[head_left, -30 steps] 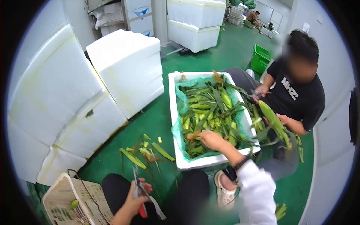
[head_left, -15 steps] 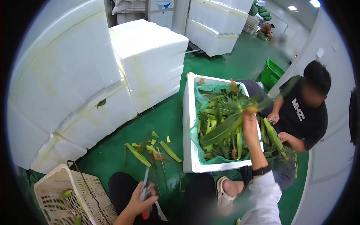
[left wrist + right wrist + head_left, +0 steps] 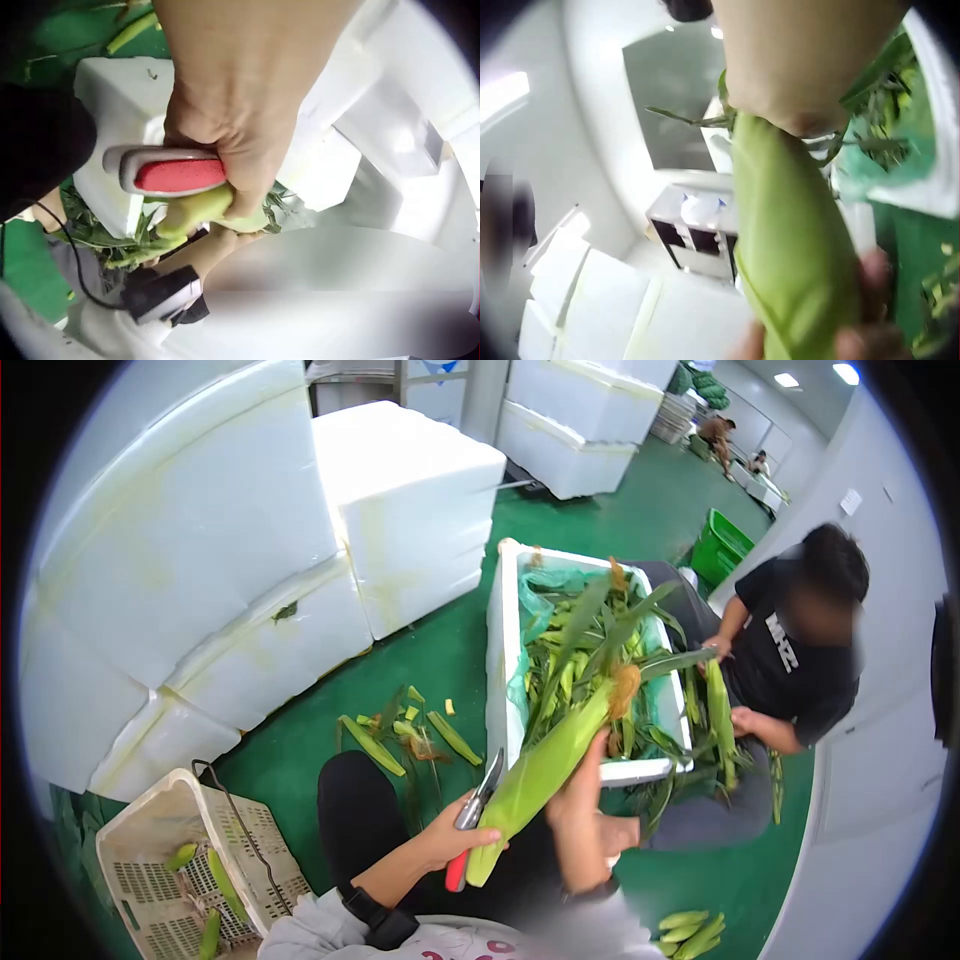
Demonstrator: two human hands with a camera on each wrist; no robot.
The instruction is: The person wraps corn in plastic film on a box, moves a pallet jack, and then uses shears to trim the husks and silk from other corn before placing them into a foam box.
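A large green ear of corn [image 3: 540, 775] in its husk slants across the head view, brown silk at its upper end. My right hand [image 3: 578, 790] grips it from the right side, below the silk. At its lower end my left hand [image 3: 450, 838] lays its thumb over the husk. That same left hand holds pruning shears [image 3: 468, 815], blades pointing up beside the corn. Their red handle [image 3: 180, 175] shows in the left wrist view. The husk [image 3: 791, 240] fills the middle of the right wrist view.
Ahead stands a white foam box [image 3: 505, 650], lined with green plastic and full of corn. Left is a beige crate [image 3: 250, 840] holding several ears. Cut pieces [image 3: 372, 745] lie on the green floor. A seated person [image 3: 800, 650] trims corn at right; foam boxes [image 3: 410, 510] are stacked behind.
My right hand has lifted the ear of corn out of the foam box and brought it toward me. The left hand, with the shears, has risen to its lower end.
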